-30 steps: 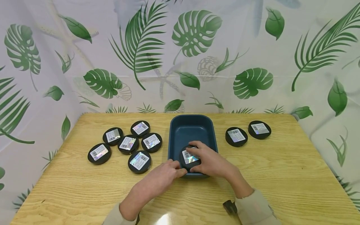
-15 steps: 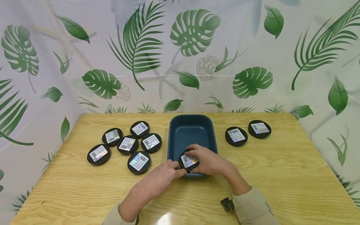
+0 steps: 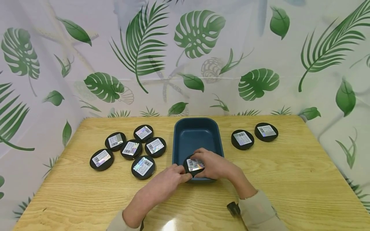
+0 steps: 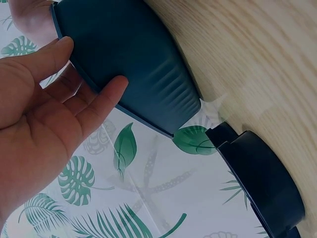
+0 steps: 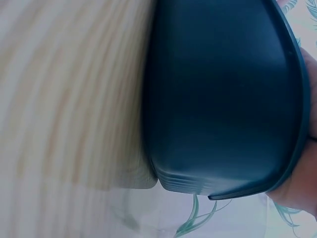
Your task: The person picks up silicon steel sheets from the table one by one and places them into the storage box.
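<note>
A dark blue rectangular tub [image 3: 197, 138] with rounded corners stands in the middle of the table. My left hand [image 3: 166, 181] grips its near left rim; in the left wrist view the thumb and a finger lie against the outer wall [image 4: 133, 59], other fingers behind the rim. Inside the tub's near end, my right hand [image 3: 215, 165] holds a black round disc [image 3: 194, 165] with a white barcode label and a shiny sticker. The tub's side [image 5: 223, 99] hides the disc and the right fingers in the right wrist view.
Several similar discs lie left of the tub, the nearest one a labelled disc [image 3: 143, 167]. To the right are two more, a closer disc [image 3: 242, 140] and a farther disc [image 3: 266, 132]. A leaf-printed cloth [image 3: 162, 61] hangs behind the wooden table [image 3: 289, 179].
The right hand has shifted slightly toward the near left of the tub with the disc, now close to the left fingers. The left hand has stayed at the rim.
</note>
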Tool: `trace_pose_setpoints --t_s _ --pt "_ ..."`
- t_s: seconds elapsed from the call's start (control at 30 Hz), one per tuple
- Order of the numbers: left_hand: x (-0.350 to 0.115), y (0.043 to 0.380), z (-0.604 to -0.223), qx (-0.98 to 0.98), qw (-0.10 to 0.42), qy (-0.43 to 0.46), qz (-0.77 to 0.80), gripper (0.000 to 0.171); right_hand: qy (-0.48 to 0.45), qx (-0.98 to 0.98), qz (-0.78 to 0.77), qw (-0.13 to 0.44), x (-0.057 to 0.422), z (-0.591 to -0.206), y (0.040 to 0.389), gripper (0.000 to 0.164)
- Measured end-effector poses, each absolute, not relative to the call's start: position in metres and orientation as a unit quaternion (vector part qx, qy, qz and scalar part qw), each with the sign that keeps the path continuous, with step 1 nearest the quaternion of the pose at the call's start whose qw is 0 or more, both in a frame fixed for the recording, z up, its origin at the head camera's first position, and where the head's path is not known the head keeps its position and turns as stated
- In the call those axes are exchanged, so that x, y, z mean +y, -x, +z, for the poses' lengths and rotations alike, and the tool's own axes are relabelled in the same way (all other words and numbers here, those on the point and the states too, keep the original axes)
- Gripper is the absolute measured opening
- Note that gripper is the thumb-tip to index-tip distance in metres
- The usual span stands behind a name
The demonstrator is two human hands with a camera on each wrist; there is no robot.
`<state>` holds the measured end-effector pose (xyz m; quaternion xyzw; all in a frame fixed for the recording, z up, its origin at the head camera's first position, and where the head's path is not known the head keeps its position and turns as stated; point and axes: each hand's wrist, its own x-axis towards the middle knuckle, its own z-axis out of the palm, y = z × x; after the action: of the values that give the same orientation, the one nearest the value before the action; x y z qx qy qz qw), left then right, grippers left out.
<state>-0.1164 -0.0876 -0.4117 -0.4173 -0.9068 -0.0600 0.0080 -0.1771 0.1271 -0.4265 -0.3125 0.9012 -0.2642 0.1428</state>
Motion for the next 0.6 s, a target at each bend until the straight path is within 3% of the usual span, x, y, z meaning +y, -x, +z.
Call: trace_pose_setpoints --t_s 0.6 --pt "-0.0849 0.1164 -0.4117 -0.907 0.005 0.415 -0.071 0.033 0.283 0.914 -0.248 0.150 0.1258 -0.4286 0.1772 0.058"
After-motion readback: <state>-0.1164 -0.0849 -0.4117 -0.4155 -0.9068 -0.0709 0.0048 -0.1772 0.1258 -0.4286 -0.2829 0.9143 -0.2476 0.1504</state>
